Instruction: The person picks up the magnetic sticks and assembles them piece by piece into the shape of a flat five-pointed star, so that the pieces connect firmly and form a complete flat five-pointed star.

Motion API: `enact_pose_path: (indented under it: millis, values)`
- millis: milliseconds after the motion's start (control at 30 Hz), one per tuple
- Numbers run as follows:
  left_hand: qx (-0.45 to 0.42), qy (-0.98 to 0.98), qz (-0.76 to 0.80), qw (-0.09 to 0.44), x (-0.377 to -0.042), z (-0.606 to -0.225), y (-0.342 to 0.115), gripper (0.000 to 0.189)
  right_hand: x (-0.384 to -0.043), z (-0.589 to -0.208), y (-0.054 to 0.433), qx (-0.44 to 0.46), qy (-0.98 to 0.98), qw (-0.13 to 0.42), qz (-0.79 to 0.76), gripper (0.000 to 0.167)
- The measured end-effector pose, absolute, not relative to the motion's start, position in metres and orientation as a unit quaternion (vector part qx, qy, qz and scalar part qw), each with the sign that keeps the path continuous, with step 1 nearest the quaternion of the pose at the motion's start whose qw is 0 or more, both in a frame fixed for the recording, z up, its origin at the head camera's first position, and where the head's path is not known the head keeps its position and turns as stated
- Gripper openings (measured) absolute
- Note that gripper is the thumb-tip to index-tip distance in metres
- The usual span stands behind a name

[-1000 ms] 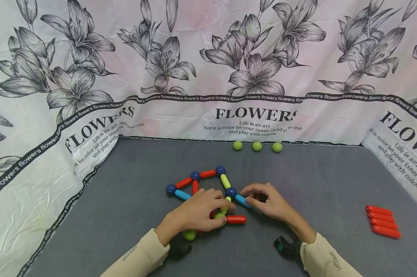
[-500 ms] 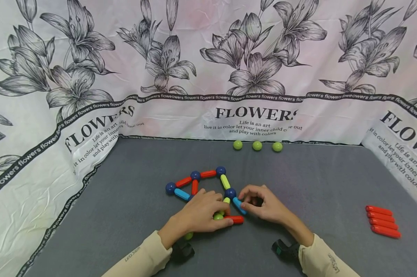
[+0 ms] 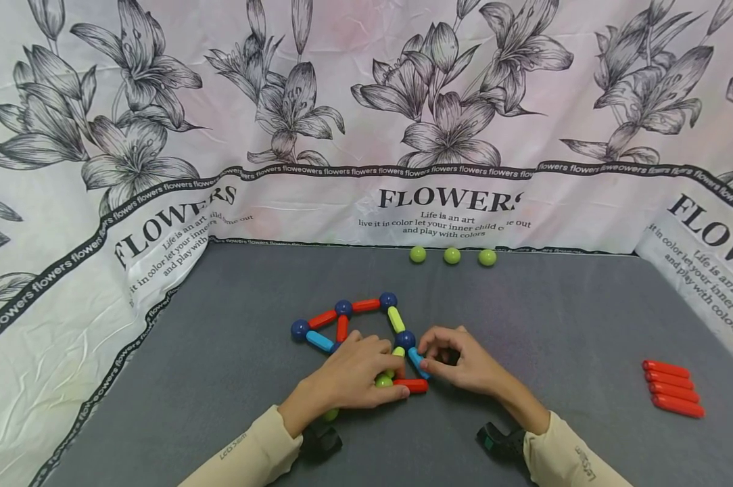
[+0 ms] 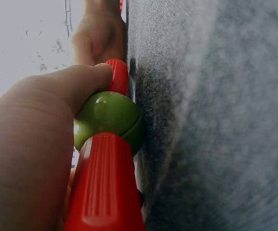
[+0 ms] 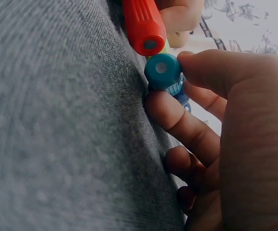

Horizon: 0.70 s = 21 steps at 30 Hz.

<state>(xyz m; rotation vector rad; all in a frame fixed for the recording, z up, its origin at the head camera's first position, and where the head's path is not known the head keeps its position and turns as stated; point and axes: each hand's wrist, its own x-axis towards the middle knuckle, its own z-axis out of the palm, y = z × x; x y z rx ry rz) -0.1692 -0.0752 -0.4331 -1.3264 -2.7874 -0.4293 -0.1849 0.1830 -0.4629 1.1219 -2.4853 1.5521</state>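
Note:
A flat frame of magnetic rods and balls lies on the grey table (image 3: 251, 291). Thumb and curled fingers of my left hand (image 3: 357, 372) grip a red rod (image 3: 412, 385) beside a green ball (image 4: 107, 115), covering the frame's near part. Another red rod (image 4: 105, 187) runs from that ball toward the left wrist camera. My right hand (image 3: 466, 358) pinches a light-blue rod (image 3: 418, 363) between thumb and fingers. Its far end meets a dark-blue ball (image 3: 406, 339). In the right wrist view, the blue rod's free end (image 5: 162, 70) sits close to the red rod's end (image 5: 151, 44).
Three green balls (image 3: 452, 256) stand in a row at the table's back edge. Several red rods (image 3: 673, 389) lie side by side at the right. A flower-printed cloth (image 3: 318, 210) hangs behind and at the sides.
The light-blue rod has swung its near end leftward and toward me, nearer the red rod, with my right hand following slightly. My left thumb and fingers have shifted onto the red rod.

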Motion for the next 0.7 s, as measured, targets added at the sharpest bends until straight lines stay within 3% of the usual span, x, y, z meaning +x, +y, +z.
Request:
enact_pose_path:
  millis: [467, 700]
  values:
    - [-0.429, -0.893, -0.133, 0.016, -0.1702, -0.434, -0.0762, 0.024, -0.1848, -0.4629, 0.182, 0.358, -0.797, 0.017, 0.486, 0.016]
    - [-0.426, -0.894, -0.139, 0.005, -0.1714, -0.4343, -0.0765, 0.024, -0.1861, -0.4651, 0.1842, 0.303, -0.796, 0.02, 0.524, 0.007]
